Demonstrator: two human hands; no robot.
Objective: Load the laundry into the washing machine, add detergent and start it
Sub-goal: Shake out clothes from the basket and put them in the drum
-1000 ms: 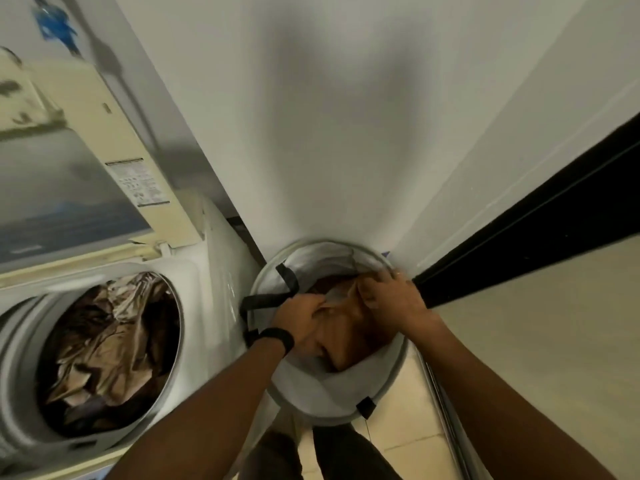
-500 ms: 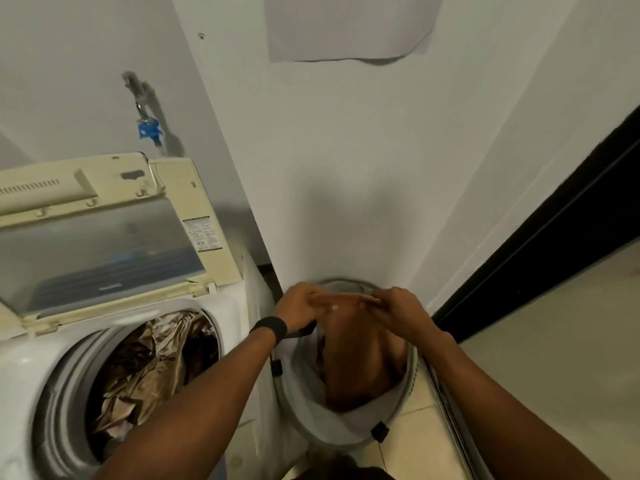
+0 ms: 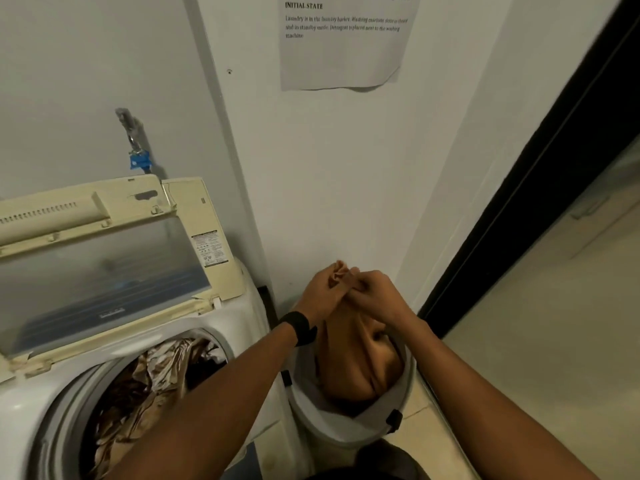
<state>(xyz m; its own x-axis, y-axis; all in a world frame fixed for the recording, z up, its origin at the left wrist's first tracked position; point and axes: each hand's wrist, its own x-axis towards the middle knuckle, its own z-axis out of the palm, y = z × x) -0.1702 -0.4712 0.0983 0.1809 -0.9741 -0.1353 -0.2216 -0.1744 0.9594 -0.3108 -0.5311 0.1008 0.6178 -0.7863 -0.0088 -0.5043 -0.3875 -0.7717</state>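
Left hand (image 3: pixel 320 294) and right hand (image 3: pixel 375 297) pinch tan garment (image 3: pixel 353 362) above basket (image 3: pixel 346 433), loading step; next, apparently, swing to drum (image 3: pixel 145 386).

The floor (image 3: pixel 437 452) is pale beige tile, showing bare only in a narrow strip at the lower centre-right of the frame, with one tile joint visible. Two items stand directly on it. The washing machine (image 3: pixel 20 414), white-bodied, occupies the lower left. The laundry basket (image 3: pixel 349 432), round with a grey-white wall, stands at lower centre below my arms, just beside the machine's right flank. A dark door frame (image 3: pixel 519 216) meets the floor immediately right of the basket.
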